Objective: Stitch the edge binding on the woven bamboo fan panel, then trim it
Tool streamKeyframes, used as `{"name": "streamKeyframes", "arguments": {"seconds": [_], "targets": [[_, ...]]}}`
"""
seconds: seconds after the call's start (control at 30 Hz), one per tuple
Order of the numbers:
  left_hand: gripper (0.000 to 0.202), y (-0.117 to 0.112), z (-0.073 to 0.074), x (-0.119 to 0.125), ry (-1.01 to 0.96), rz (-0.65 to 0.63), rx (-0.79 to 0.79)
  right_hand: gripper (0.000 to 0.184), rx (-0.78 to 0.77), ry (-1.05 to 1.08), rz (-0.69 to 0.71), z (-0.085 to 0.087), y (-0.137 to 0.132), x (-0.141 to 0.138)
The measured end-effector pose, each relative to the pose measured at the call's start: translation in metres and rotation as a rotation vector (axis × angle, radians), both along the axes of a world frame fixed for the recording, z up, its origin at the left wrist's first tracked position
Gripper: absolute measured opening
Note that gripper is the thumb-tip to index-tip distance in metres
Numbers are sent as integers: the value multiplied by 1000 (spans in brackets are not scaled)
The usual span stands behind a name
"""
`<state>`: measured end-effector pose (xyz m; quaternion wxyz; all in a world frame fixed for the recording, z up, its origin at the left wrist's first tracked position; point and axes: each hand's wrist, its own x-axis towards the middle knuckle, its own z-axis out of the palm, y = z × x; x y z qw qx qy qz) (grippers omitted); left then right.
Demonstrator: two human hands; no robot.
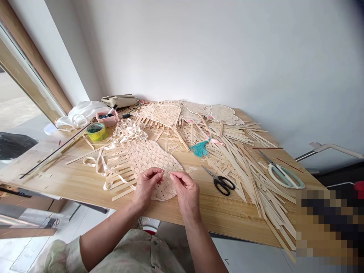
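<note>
Over the woven fan (152, 155), which lies flat near the table's front edge, both of my hands are raised close together. My left hand (148, 185) is closed in a pinch, with a tiny thin sliver at its fingertips, too small to name. A short gap away, my right hand (187, 191) also pinches thumb against forefinger; what it holds, if anything, cannot be made out. The fan has loose strip ends on its left and a pale edging on its curved right side. White cloth tape (105, 167) trails in loops across those strip ends.
Black-handled scissors (223, 184) lie to the right, with pale-handled scissors (286, 176) farther off. Loose strips (250, 170) cover the table's right side. Finished-looking fans (166, 113), a teal tassel (201, 147), a tape roll (96, 131) and a pink box (107, 119) stand behind.
</note>
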<state>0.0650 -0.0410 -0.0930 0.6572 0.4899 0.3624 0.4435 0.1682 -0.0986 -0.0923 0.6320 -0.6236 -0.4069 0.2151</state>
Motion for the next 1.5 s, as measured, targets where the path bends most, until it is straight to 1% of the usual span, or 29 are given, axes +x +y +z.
{"name": "streamKeyframes", "arguments": {"seconds": [0.1,0.2,0.33,0.43,0.6,0.83,1.13,1.5], "targets": [[18,-1,2,0,27,2,1,13,-2,-44,22,-1,1,-1],[18,-1,3,-1,42,5,12,13,16,-129,12,-2,3,-2],[17,0,1,0,41,-3,12,14,46,-234,-1,-1,3,-1],[15,0,0,0,36,-12,10,14,50,-266,-7,0,3,-1],[12,0,0,0,35,-8,20,13,50,-257,-13,-1,2,-1],[11,-1,0,0,53,-13,27,14,31,-244,20,-2,2,-1],[12,-1,0,-1,61,-20,62,13,53,-265,6,-4,3,-2],[13,-1,-3,-2,90,-34,75,13,51,-242,1,-4,4,-2]]}}
